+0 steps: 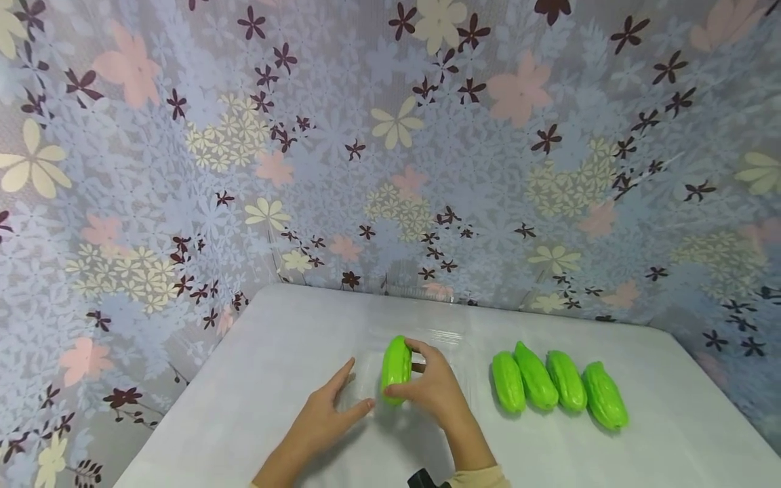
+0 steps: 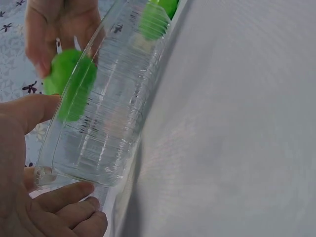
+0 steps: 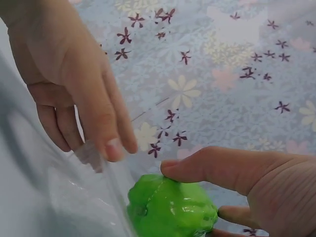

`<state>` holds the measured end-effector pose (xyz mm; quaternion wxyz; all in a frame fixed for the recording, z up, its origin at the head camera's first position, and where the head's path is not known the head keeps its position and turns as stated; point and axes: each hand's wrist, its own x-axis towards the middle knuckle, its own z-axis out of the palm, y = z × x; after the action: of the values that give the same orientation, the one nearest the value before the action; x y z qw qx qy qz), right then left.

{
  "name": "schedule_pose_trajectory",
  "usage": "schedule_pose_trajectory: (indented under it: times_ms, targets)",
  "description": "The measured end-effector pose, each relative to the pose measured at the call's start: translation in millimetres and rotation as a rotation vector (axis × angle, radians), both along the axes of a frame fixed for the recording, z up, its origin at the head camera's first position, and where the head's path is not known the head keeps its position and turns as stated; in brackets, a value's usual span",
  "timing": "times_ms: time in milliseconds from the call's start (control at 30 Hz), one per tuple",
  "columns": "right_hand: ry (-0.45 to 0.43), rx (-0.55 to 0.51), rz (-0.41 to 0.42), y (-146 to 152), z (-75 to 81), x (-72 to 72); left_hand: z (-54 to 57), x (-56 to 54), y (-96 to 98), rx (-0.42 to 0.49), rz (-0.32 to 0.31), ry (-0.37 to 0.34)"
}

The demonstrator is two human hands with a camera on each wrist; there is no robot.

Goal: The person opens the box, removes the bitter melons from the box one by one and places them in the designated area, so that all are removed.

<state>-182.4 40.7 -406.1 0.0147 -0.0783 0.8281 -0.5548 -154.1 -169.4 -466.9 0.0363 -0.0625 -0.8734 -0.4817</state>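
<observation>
My right hand (image 1: 434, 386) pinches a bright green, ribbed gourd (image 1: 395, 366) between thumb and fingers, above a clear plastic container (image 2: 116, 106). In the right wrist view the thumb lies on top of the gourd (image 3: 168, 205), with fingertips at its side. At the container's left side is my left hand (image 1: 320, 417), thumb and fingers spread apart. The left wrist view shows that hand's thumb at the container's rim and its other fingers loosely bent near the outer wall. Whether the gourd touches the container's bottom is hard to tell.
Several matching green gourds (image 1: 533, 376) lie side by side in a row right of the container. Everything rests on a white-covered table (image 1: 256, 359). Behind it rises a wall of floral-patterned covering (image 1: 342, 163). A small black object (image 1: 421, 479) shows at the bottom edge.
</observation>
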Motion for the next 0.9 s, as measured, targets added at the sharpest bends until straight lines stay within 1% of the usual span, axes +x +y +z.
schedule_pose_trajectory:
  times_ms: [133, 233, 367, 500, 733, 900]
  targets:
    - [-0.011, 0.014, -0.013, 13, 12.5, 8.4, 2.5, 0.4, 2.9, -0.004, 0.009, -0.018]
    - [-0.029, 0.008, -0.025, 24, 16.6, 13.8, 2.3, 1.4, 3.6, -0.009, 0.02, -0.025]
    - [-0.051, -0.011, -0.05, 39, 18.5, 20.6, 2.2, 1.8, 4.4, -0.016, 0.026, -0.02]
    - [-0.081, -0.021, -0.072, 53, 19.2, 25.6, 2.6, 0.9, 3.0, -0.016, 0.017, -0.014]
    - [-0.105, 0.018, -0.092, 74, 21.7, 34.5, 1.9, 0.6, 1.0, 0.002, 0.013, -0.037]
    - [-0.116, 0.067, -0.12, 95, 20.6, 46.5, 2.2, 1.0, 2.4, 0.019, -0.003, -0.036]
